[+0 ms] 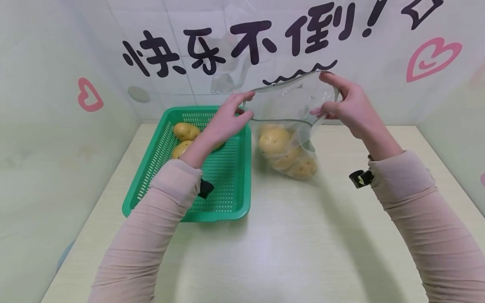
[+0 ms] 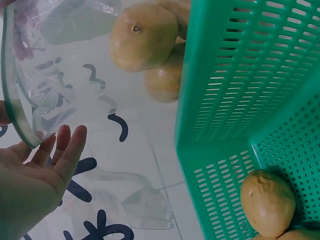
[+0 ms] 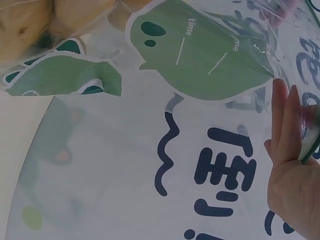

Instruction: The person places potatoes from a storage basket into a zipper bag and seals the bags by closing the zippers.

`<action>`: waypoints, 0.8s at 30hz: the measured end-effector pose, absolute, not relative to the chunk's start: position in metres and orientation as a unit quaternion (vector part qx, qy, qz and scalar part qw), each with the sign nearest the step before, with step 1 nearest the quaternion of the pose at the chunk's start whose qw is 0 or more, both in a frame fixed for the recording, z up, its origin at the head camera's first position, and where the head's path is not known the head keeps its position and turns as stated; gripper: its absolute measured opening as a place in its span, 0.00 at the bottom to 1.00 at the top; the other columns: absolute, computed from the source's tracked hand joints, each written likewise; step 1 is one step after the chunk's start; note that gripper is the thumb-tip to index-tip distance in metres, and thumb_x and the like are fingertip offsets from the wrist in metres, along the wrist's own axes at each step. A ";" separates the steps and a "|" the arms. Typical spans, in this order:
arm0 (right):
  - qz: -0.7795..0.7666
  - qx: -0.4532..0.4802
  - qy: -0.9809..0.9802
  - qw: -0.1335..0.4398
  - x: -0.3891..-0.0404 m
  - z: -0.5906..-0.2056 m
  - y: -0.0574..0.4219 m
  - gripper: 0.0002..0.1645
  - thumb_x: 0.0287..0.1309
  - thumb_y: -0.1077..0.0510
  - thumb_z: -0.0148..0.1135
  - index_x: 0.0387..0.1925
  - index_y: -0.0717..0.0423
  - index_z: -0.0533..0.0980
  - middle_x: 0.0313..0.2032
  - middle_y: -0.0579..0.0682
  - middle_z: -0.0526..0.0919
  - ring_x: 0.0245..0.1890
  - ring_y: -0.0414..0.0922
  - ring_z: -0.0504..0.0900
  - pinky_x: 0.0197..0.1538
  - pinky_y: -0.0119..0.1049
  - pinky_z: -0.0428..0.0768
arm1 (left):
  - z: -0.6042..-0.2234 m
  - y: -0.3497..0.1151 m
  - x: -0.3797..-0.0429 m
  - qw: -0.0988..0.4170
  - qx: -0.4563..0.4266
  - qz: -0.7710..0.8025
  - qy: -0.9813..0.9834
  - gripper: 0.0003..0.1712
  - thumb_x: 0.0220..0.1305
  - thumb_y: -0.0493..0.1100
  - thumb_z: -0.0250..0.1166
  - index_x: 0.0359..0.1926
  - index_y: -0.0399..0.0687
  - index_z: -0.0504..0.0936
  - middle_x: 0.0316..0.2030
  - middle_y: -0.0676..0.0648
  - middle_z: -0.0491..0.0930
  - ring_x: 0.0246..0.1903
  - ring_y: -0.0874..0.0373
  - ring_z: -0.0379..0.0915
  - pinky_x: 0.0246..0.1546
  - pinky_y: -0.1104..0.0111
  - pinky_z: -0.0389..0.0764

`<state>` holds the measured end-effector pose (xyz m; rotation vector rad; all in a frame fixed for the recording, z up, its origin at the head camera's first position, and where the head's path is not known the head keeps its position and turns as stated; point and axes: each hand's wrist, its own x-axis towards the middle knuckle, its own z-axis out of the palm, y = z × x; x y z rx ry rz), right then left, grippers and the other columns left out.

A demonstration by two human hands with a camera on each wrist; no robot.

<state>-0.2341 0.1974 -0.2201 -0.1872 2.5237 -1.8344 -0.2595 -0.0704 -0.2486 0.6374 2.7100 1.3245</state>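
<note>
A clear zip bag [image 1: 289, 101] hangs between both hands with its mouth spread wide. Several yellow-brown potatoes [image 1: 274, 141] sit in the bottom of it, low over the table. My left hand [image 1: 229, 115] pinches the left side of the bag's rim between thumb and fingers. On the opposite side, my right hand [image 1: 350, 101] grips the rim, its thumb and fingers spread along the edge. The right wrist view shows a green printed patch [image 3: 200, 55] on the bag. Beneath my left forearm, more potatoes [image 2: 267, 202] lie in a green plastic basket [image 1: 244, 181].
The basket stands on a pale wooden table [image 1: 288, 244], immediately left of the bag. Behind the table rises a white wall [image 1: 204, 90] with black lettering and pink hearts. Pale side panels [image 1: 49, 139] flank the table. A black wrist mount [image 1: 361, 179] sits at each cuff.
</note>
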 end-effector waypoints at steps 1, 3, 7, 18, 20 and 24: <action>-0.586 -0.060 0.808 0.008 -0.234 -0.220 0.197 0.45 0.54 0.72 0.55 0.73 0.50 0.55 0.74 0.44 0.53 0.27 0.30 0.82 0.36 0.23 0.82 | -0.249 -0.071 -0.259 0.030 0.208 0.429 0.879 0.32 0.66 0.43 0.49 0.72 0.52 0.59 0.68 0.46 0.62 0.56 0.49 0.68 0.55 0.59 0.74; -0.584 -0.060 0.810 0.008 -0.234 -0.221 0.196 0.45 0.54 0.72 0.53 0.73 0.50 0.54 0.75 0.44 0.53 0.27 0.30 0.83 0.35 0.23 0.82 | -0.251 -0.072 -0.259 0.028 0.211 0.424 0.880 0.32 0.67 0.44 0.49 0.72 0.53 0.59 0.68 0.46 0.62 0.57 0.49 0.68 0.56 0.58 0.74; -0.574 -0.061 0.817 0.006 -0.234 -0.222 0.197 0.45 0.53 0.73 0.48 0.73 0.50 0.53 0.75 0.44 0.53 0.27 0.29 0.84 0.34 0.22 0.81 | -0.252 -0.072 -0.258 0.023 0.216 0.425 0.879 0.30 0.68 0.44 0.49 0.71 0.53 0.61 0.68 0.46 0.62 0.58 0.49 0.68 0.55 0.57 0.74; -0.573 -0.062 0.818 -0.005 -0.236 -0.227 0.199 0.45 0.53 0.74 0.47 0.73 0.53 0.53 0.74 0.47 0.54 0.25 0.29 0.83 0.33 0.21 0.81 | -0.254 -0.077 -0.261 -0.007 0.195 0.483 0.854 0.23 0.72 0.47 0.47 0.66 0.56 0.70 0.65 0.49 0.68 0.60 0.52 0.67 0.60 0.56 0.70; -0.576 -0.063 0.815 -0.002 -0.236 -0.227 0.200 0.45 0.53 0.74 0.48 0.73 0.53 0.53 0.75 0.47 0.53 0.26 0.29 0.83 0.33 0.21 0.81 | -0.254 -0.081 -0.262 -0.019 0.177 0.489 0.854 0.23 0.72 0.46 0.47 0.65 0.55 0.70 0.63 0.48 0.71 0.60 0.53 0.67 0.60 0.57 0.70; -0.587 -0.065 0.807 0.004 -0.237 -0.228 0.200 0.45 0.54 0.74 0.48 0.73 0.54 0.52 0.75 0.47 0.52 0.27 0.29 0.84 0.35 0.21 0.81 | -0.257 -0.090 -0.268 -0.039 0.143 0.472 0.869 0.23 0.70 0.44 0.48 0.63 0.51 0.72 0.60 0.45 0.75 0.59 0.51 0.70 0.59 0.60 0.72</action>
